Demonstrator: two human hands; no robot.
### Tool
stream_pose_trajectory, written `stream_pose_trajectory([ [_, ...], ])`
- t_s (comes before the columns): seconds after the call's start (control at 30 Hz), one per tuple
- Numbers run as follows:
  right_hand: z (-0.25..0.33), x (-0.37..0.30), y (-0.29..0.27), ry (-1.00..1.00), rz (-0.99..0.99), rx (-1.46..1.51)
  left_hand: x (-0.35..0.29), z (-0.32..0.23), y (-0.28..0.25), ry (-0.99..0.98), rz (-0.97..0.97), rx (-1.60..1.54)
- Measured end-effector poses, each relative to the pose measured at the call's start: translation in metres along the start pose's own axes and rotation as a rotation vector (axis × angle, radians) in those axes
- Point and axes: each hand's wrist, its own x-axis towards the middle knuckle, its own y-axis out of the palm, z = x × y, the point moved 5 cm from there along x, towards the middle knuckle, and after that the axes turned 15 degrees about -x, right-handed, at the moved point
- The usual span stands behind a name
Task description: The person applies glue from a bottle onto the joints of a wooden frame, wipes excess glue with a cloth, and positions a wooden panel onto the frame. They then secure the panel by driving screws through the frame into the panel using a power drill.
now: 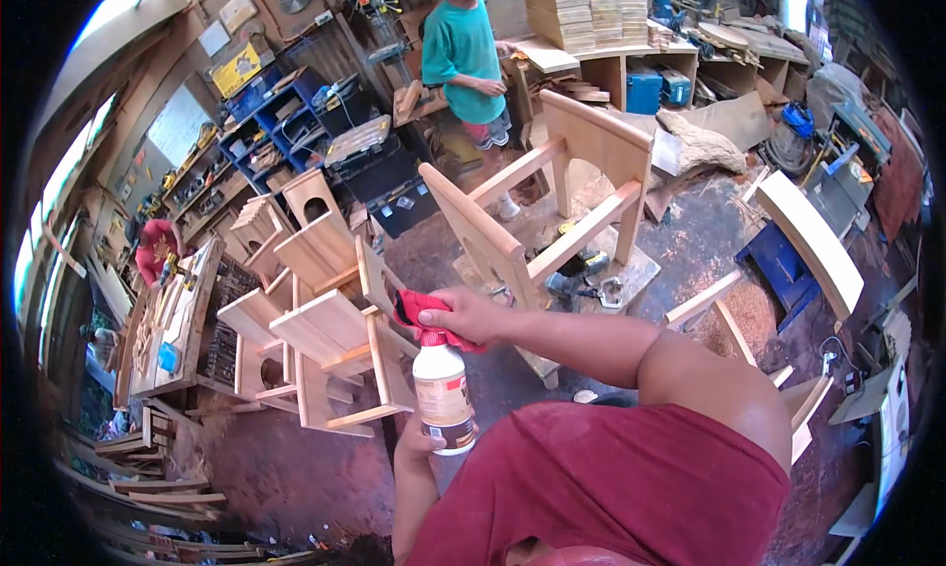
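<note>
In front of my chest is a white plastic bottle with a printed label, tilted slightly. My left hand grips it low down near its base. My right hand is closed on a red cloth at the top of the bottle. Part of a red ribbed cap shows beneath the cloth; the rest is covered. Just beyond my hands stands a wooden frame with two panel sides and crossbars, set on a low work stand.
Several small wooden chairs are grouped on the left. A power tool lies under the frame. Another person in a green shirt stands beyond it. To the right are a curved pale board, a blue panel and wood shavings.
</note>
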Motion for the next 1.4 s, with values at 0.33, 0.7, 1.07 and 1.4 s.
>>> stream_pose_trajectory([
  [0.33,0.022,-0.013,-0.014,-0.112,-0.345,-0.659,-0.021,-0.019,-0.002,0.180,-0.424,0.492],
  [0.7,-0.077,-0.006,0.005,0.445,-0.306,0.586,-0.055,0.003,-0.071,0.358,-0.419,0.239],
  [1.07,-0.098,-0.011,0.041,0.418,-0.280,0.886,-0.094,-0.003,-0.106,0.379,-0.402,0.185],
  [1.4,-0.157,-0.029,0.073,0.664,-0.350,0.600,-0.138,-0.033,-0.127,0.311,-0.345,0.152],
])
